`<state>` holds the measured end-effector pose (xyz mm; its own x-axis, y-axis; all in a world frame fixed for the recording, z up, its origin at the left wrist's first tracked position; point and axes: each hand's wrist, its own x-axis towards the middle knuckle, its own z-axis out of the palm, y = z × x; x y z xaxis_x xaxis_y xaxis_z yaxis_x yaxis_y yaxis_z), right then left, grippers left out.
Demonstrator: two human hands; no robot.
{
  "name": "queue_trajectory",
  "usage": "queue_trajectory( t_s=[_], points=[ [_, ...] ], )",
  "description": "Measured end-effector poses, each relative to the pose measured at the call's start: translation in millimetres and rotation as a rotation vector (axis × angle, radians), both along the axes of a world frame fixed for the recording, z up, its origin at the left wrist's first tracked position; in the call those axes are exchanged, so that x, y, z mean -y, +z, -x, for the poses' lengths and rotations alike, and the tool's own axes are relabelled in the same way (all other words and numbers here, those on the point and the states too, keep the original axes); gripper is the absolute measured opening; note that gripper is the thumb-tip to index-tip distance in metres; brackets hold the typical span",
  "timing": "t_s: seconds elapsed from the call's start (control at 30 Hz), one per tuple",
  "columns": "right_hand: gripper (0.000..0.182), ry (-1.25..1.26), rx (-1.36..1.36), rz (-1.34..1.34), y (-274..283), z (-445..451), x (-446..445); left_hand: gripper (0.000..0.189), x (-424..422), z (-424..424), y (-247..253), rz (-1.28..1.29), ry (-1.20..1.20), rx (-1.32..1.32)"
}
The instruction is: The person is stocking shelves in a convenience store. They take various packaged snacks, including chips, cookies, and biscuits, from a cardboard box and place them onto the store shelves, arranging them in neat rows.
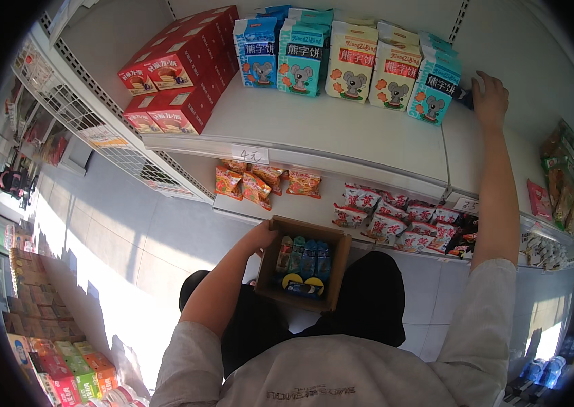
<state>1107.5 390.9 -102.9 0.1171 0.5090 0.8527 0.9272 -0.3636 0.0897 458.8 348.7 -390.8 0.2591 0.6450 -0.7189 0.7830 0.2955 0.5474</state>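
My left hand (265, 237) grips the upper left edge of an open cardboard box (342, 269) between my knees. Several blue, teal and pale packages (309, 257) stand in the box, with a dark blue packet (303, 289) lying at its near side. My right hand (490, 99) reaches to the upper shelf, its fingers at a dark blue packet (465, 96) partly hidden behind a teal biscuit bag (434, 89). More koala-printed biscuit bags in cream (352, 63), teal (301, 61) and blue (256, 56) stand in a row to the left of it.
Red pie cartons (180, 76) are stacked at the upper shelf's left end. Orange snack bags (256, 185) and red-and-white snack bags (388, 224) lie on the lower shelf. A white wire rack (78, 117) borders the left side. Green-and-brown bags (567, 183) stand at far right.
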Motion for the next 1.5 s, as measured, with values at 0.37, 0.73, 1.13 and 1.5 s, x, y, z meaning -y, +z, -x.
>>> queue_trajectory(
  t_s=[0.37,0.73,1.13,1.5],
  points=[
    [0.027,1.224,-0.303,-0.028,-20.8,334.7,164.4,0.038,3.7,15.1,-11.2,-0.070,-0.072,0.010],
    [0.041,0.718,-0.274,1.886,-365.9,532.6,156.8,0.022,-22.8,-15.0,-16.6,-0.143,-0.516,-0.188],
    [0.072,0.558,-0.536,1.849,-370.2,557.8,145.5,0.022,-25.6,-11.8,-27.2,-0.073,-0.327,-0.193],
    [0.036,0.899,-1.981,0.906,-215.7,426.2,195.2,0.032,-34.4,-17.2,-21.9,-0.052,-0.421,-0.117]
  ],
)
